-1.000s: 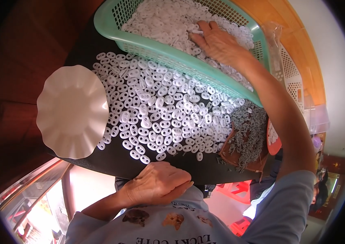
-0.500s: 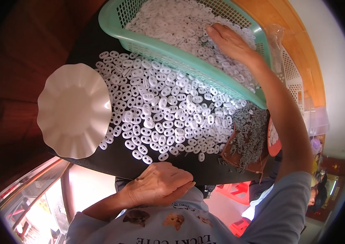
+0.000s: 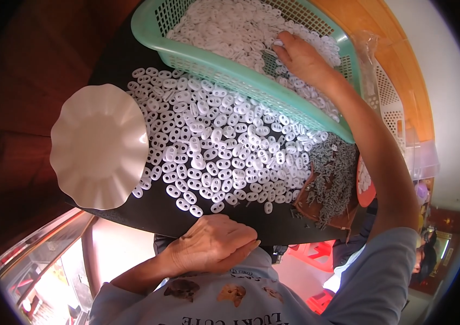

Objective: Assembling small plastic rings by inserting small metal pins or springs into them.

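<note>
My right hand [image 3: 307,60] is inside the green plastic basket [image 3: 230,72], its fingers curled into a heap of small white oval plastic pieces [image 3: 224,30]. A white piece shows at its fingertips; the rest of its grip is hidden. Beside the hand a strip of the basket's mesh floor shows through the heap. My left hand [image 3: 216,242] rests closed at the table's near edge, fingers folded under, so what they hold, if anything, is hidden. Many more white pieces with two holes each [image 3: 208,141] lie spread over the dark table between the hands.
A cream plate with a wavy rim [image 3: 99,146] stands at the left. A pile of small grey parts [image 3: 330,181] lies on a brown tray [image 3: 316,203] at the right, next to a red-orange dish [image 3: 366,189]. A clear plastic bag [image 3: 367,51] is beside the basket.
My right hand has drawn back slightly and curled its fingers into the white pieces, baring part of the basket floor. My left hand has stayed where it was.
</note>
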Demonstrator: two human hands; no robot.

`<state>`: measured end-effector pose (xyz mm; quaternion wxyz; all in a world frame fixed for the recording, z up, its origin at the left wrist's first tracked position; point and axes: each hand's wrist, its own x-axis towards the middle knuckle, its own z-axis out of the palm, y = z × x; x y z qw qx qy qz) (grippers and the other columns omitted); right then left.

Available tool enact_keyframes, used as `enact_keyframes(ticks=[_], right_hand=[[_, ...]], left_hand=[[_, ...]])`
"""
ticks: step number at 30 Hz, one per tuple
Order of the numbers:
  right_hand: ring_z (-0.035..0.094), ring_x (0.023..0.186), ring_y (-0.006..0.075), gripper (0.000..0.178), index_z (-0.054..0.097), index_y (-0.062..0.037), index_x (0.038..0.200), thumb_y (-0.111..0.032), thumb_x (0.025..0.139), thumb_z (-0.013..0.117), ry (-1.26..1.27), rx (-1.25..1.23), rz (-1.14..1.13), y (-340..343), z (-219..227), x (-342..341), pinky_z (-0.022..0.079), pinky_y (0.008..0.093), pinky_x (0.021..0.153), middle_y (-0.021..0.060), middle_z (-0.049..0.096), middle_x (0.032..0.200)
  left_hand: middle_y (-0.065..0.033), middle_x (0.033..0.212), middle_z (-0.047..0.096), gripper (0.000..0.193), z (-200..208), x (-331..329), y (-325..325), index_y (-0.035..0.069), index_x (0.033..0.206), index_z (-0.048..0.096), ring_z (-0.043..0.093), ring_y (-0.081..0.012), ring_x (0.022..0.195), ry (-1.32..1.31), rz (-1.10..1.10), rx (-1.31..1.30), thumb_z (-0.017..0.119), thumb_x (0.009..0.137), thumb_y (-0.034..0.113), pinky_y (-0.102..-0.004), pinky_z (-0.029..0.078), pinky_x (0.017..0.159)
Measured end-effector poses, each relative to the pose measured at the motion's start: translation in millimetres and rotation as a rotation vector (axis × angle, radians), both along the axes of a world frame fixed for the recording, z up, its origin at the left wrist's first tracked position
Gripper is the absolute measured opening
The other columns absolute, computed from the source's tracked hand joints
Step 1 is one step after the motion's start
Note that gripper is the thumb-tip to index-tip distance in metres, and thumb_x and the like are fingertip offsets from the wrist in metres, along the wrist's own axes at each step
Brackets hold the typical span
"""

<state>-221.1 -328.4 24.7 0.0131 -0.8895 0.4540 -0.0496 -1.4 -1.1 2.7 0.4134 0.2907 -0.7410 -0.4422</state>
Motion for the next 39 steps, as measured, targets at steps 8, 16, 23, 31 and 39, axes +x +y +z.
enact_keyframes(ticks=[8,16,23,31,39], right_hand=[[0.06,0.078,0.0297,0.023,0.055,-0.003,0.107,-0.024,0.099,0.059,-0.154,0.05,0.023,4.1,21.6,-3.5,0.047,0.0396,0.072,0.0188,0.062,0.086],[0.056,0.068,0.0212,0.02,0.058,-0.007,0.106,-0.026,0.098,0.059,-0.146,0.045,-0.125,81.4,102.3,44.3,0.045,0.0341,0.064,0.0106,0.059,0.078],[0.06,0.073,0.0208,0.015,0.058,-0.0035,0.104,-0.01,0.092,0.066,-0.403,0.052,0.35,148.0,106.4,44.4,0.047,0.0328,0.067,0.0097,0.059,0.087],[0.062,0.078,0.0408,0.019,0.05,-0.0044,0.099,-0.018,0.094,0.062,-0.169,0.253,0.308,179.0,55.7,44.5,0.05,0.0487,0.063,0.0165,0.055,0.093],[0.061,0.091,0.0393,0.016,0.053,-0.0028,0.106,-0.001,0.09,0.058,-0.082,0.359,0.29,177.2,70.3,35.8,0.049,0.0483,0.073,0.0172,0.055,0.101]], left_hand=[[-0.0077,0.069,0.062,0.011,3.1,0.8,-0.2,0.005,0.087,0.061,0.061,-0.0297,0.059,-0.03,-0.011,0.009,0.07,0.086,0.011,-0.0397,0.049,0.053],[-0.0081,0.07,0.062,0.01,2.0,1.3,0.8,0.005,0.087,0.06,0.061,-0.0307,0.058,-0.03,-0.004,0.025,0.069,0.086,0.01,-0.0405,0.048,0.053],[-0.0054,0.065,0.06,0.008,-3.0,-2.5,1.9,0.007,0.084,0.062,0.058,-0.0278,0.054,0.002,0.027,0.005,0.07,0.084,0.008,-0.0383,0.045,0.051],[-0.0052,0.065,0.06,0.008,-2.6,-2.1,3.7,0.007,0.085,0.062,0.057,-0.028,0.055,-0.01,0.025,-0.017,0.07,0.084,0.008,-0.0385,0.045,0.052],[-0.0049,0.066,0.061,0.008,-2.1,-1.7,4.7,0.008,0.085,0.062,0.058,-0.028,0.055,-0.013,0.036,-0.007,0.07,0.086,0.01,-0.0384,0.045,0.052]])
